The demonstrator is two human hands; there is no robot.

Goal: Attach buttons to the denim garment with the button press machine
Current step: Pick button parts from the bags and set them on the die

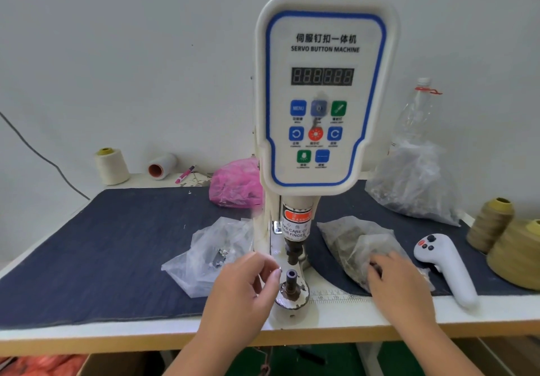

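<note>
Left hand (248,285) fingers curled; right hand (394,276) fingers in bag (359,247).

White control panel (324,98) headed "伺服钉扣一体机" and "SERVO BUTTON MACHINE"; blue key (298,107) marked "MENU". Warning sticker (296,223) below: "WARNING", "TAKE CARE OF YOUR FINGER". Ruler strip (336,297) on table edge numbered 18, 19, 20.

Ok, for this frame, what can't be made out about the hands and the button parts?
- Head view: whether the left hand pinches a part; its fingertips are blurred beside the lower die.
- What the right hand picks; its fingers are buried in the clear bag.
- Bag contents: too small and blurred.
- Machine display: digits unreadable.
</note>
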